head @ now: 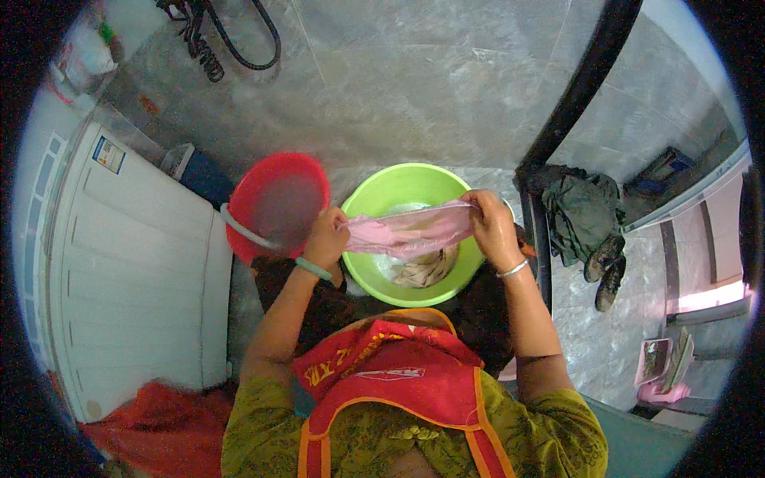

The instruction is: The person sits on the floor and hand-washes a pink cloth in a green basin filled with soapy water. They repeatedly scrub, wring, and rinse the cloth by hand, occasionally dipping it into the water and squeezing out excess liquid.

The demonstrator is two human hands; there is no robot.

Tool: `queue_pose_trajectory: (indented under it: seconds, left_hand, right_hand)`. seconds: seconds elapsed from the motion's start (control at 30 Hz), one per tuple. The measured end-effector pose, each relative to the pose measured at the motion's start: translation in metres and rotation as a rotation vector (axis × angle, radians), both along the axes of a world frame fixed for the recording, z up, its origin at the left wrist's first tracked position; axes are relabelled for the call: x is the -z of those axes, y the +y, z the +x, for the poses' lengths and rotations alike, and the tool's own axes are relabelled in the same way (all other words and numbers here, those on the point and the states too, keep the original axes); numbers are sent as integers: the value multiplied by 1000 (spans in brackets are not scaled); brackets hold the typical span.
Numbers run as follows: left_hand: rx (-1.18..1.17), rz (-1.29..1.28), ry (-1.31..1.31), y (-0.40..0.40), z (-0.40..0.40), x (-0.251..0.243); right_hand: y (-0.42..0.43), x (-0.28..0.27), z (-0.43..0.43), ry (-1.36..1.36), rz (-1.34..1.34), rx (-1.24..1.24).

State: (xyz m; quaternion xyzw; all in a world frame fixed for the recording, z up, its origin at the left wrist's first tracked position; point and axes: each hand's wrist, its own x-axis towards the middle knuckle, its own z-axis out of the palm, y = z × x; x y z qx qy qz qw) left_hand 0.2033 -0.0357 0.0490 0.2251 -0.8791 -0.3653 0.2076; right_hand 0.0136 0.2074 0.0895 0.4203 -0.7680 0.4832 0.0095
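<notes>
A wet-looking pink cloth [412,230] is stretched sideways over a lime-green plastic basin [412,297]. My left hand [329,236] pinches its left end near the basin's left rim. At the other end, my right hand [493,227] grips the cloth above the right side of the basin. Beneath it, a beige cloth [427,270] lies bunched on the basin's bottom, with whitish suds or water around it. Part of the basin's inside is hidden by the pink cloth.
Left of the basin stands a red bucket [278,160] with cloudy water and a white handle [248,230]. A white appliance [143,263] fills the left side. Dark clothing [583,209] and a pair of shoes [605,272] lie right of a black frame post [542,257].
</notes>
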Motion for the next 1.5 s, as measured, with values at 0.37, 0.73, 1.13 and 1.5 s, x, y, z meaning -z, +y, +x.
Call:
queue_pose_trajectory:
  seconds: [0.37,0.73,1.13,1.5]
  left_hand:
    - [129,-344,-153,-18,-3,-12]
    - [162,-298,25,-9,-6,-57]
    - [47,70,212,2,1,-66]
    - [236,676,203,69,-18,-85]
  right_hand:
    - [-3,16,-24,240,500,-42]
    - [-12,11,-39,440,164,-48]
    - [-4,-14,-20,-856,-303,-202]
    - [-36,-10,58,-508,-108,-472]
